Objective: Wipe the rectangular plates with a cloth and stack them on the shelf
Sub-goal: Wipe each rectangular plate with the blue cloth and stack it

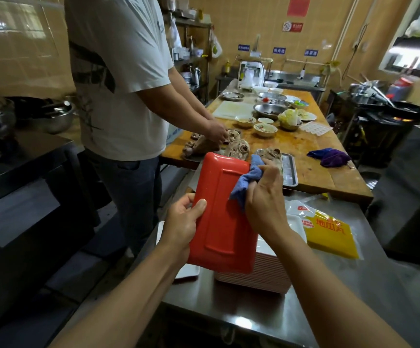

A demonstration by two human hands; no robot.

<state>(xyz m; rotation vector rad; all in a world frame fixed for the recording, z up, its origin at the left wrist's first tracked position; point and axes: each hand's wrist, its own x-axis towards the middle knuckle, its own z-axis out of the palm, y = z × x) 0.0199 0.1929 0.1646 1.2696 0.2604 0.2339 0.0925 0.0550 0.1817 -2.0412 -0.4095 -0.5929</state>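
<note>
Head view: left hand [182, 223] gripping red rectangular plate [222, 212] underside-up; right hand [264, 197] pressing bunched blue cloth [247, 180] against plate; plate stack [259, 277] sitting beneath on steel counter [329, 297].

Ahead: another person [121, 79] blocks your left | wooden table [304, 151] crowded with bowls [265, 129] | steel counter [329, 297]: plate stack [254, 275] centre, yellow packet [329, 234] right, bare strip nearest you.

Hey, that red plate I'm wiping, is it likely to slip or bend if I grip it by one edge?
The red plate probably stays stiff: the left hand holds it upright by one edge without sag. Its glossy surface looks slippery. Likely light plastic, hardly fragile.
</note>
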